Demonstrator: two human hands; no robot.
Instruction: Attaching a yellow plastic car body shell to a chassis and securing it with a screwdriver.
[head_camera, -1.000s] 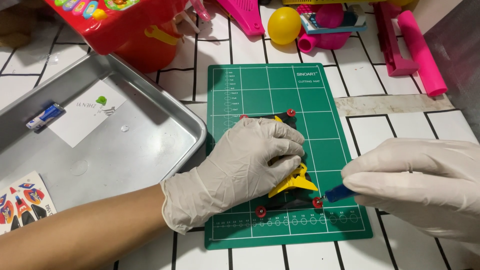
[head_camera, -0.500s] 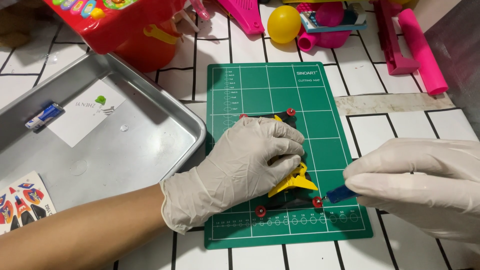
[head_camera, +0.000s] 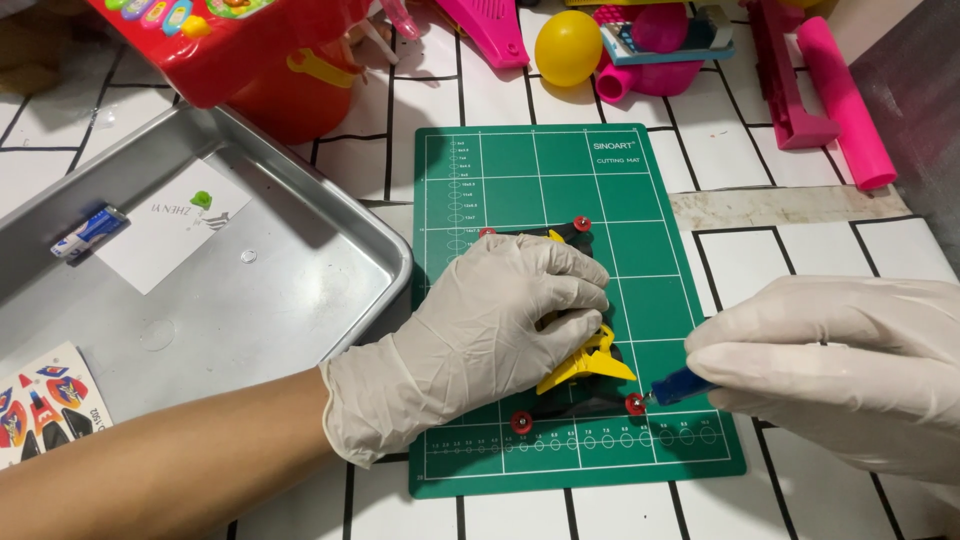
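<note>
Left hand pressed flat, fingers together, pinning black-and-yellow toy car on green cutting mat — right hand pinches blue tool, tip at red wheel. Risk: tip slips off wheel, jabs mat or glove — car could skid.

White disposable gloves on both hands, bare forearm
</note>
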